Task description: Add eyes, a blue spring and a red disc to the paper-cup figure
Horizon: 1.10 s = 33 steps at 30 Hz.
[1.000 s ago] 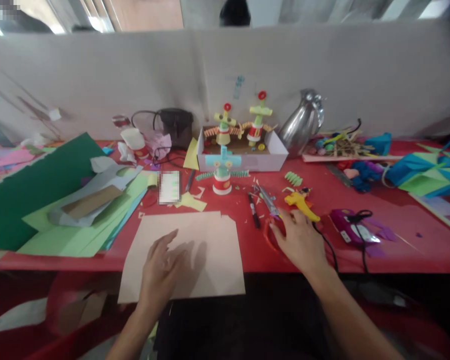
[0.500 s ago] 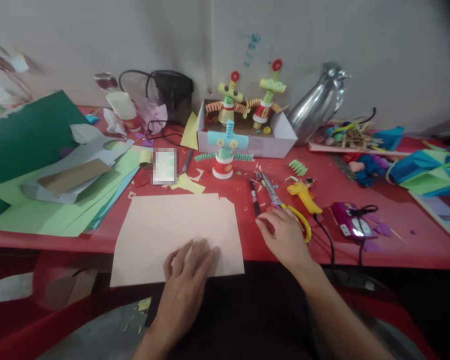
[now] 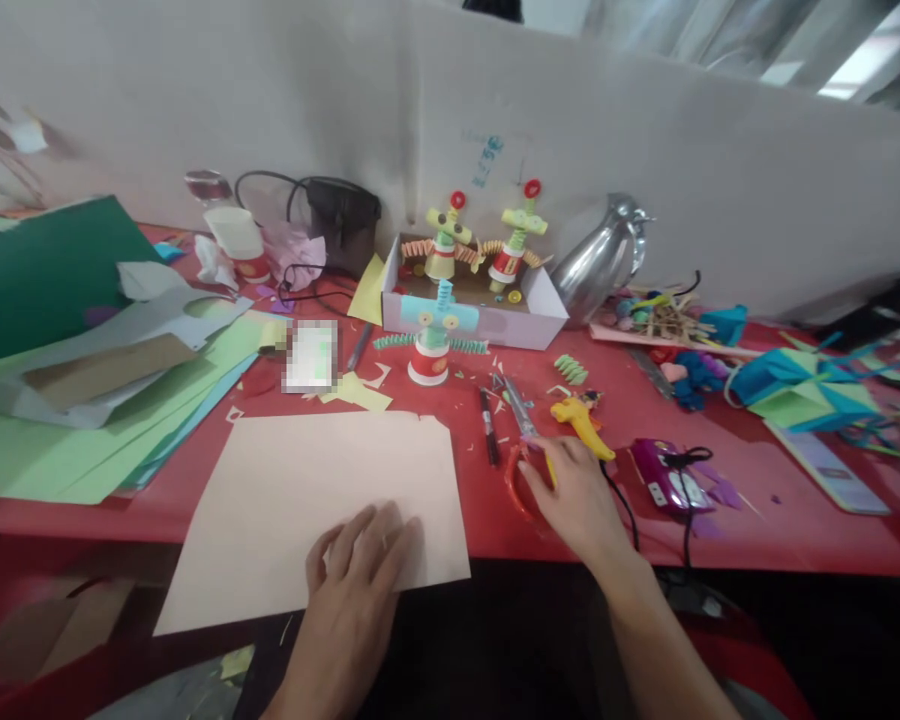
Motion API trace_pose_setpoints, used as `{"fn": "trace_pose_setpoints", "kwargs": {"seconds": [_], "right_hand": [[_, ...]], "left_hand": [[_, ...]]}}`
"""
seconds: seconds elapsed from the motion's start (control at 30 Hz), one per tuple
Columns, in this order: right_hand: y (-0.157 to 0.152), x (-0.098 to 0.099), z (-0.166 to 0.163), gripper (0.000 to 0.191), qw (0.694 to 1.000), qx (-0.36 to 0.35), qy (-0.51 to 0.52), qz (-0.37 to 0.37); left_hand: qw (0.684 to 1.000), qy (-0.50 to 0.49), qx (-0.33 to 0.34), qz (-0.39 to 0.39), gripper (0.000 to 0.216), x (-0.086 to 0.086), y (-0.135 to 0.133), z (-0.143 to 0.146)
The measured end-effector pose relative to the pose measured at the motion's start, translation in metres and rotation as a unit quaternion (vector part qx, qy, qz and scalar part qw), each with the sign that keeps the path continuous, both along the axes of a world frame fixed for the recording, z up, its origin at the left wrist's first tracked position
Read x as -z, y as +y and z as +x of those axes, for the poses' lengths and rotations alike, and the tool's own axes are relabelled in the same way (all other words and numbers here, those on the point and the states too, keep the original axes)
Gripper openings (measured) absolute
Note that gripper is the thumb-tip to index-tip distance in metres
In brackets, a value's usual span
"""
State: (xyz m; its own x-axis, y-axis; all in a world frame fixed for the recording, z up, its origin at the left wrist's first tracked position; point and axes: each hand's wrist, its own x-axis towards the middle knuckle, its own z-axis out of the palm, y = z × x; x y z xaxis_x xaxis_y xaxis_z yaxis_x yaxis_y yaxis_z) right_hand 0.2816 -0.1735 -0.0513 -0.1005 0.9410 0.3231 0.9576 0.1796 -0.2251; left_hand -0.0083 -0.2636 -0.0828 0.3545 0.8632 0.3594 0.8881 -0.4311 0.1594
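A large cream sheet of paper (image 3: 270, 500) lies at the front of the red table, its near edge hanging over. My left hand (image 3: 364, 560) lies on it near the right side, fingers slightly bent and apart. My right hand (image 3: 570, 490) is closed over the handles of a pair of scissors (image 3: 520, 412), whose blades point away from me; one orange handle loop shows beside the thumb. Left of the scissors is a black marker (image 3: 489, 425). A yellow glue gun (image 3: 585, 425) lies just beyond my right hand. Behind the paper stands a blue-headed paper-cup figure (image 3: 429, 350).
Two more cup figures stand in a white box (image 3: 480, 322) by the wall, beside a metal jug (image 3: 600, 260). Coloured paper sheets (image 3: 67, 440) pile up at left. At right are a purple power strip (image 3: 671, 480), a phone (image 3: 825, 465) and a blue-green paper craft (image 3: 802, 400).
My right hand has closed on the scissors' handles and shifted slightly left in view. The left hand stays on the paper. The view has tilted up, showing more wall.
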Motion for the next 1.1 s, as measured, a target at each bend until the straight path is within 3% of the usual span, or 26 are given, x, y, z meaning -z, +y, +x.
{"fn": "trace_pose_setpoints", "kwargs": {"seconds": [0.1, 0.23, 0.37, 0.53, 0.83, 0.9, 1.0, 1.1], "right_hand": [[0.007, -0.002, 0.000, 0.027, 0.999, -0.031, 0.000, -0.016], [0.040, -0.009, -0.017, 0.033, 0.994, -0.097, -0.033, -0.041], [0.059, -0.005, -0.035, 0.037, 0.990, -0.114, -0.065, -0.048], [0.034, 0.000, -0.040, 0.033, 0.995, -0.102, -0.013, -0.002], [-0.019, -0.006, 0.000, 0.032, 0.999, -0.029, 0.036, 0.023], [-0.030, -0.008, -0.005, 0.036, 0.996, -0.084, 0.037, 0.004], [-0.045, -0.006, -0.025, 0.062, 0.971, -0.223, 0.026, -0.082], [-0.053, 0.001, -0.044, 0.080, 0.946, -0.296, 0.032, -0.130]], "left_hand": [[1.000, -0.017, -0.011, -0.017, 0.059, -0.004, -0.002, 0.007], [0.999, -0.024, -0.017, -0.041, 0.058, -0.011, -0.004, 0.012], [0.998, -0.015, -0.020, -0.058, 0.058, -0.013, -0.008, 0.010], [0.998, -0.010, -0.014, -0.066, 0.061, -0.011, -0.008, 0.007], [0.997, -0.026, -0.008, -0.075, 0.067, -0.013, -0.007, 0.008], [0.997, -0.026, -0.009, -0.069, 0.064, -0.017, -0.006, 0.008], [0.998, -0.015, 0.000, -0.059, 0.056, -0.023, -0.004, 0.005], [0.998, 0.007, 0.019, -0.051, 0.052, -0.029, -0.004, 0.002]]}}
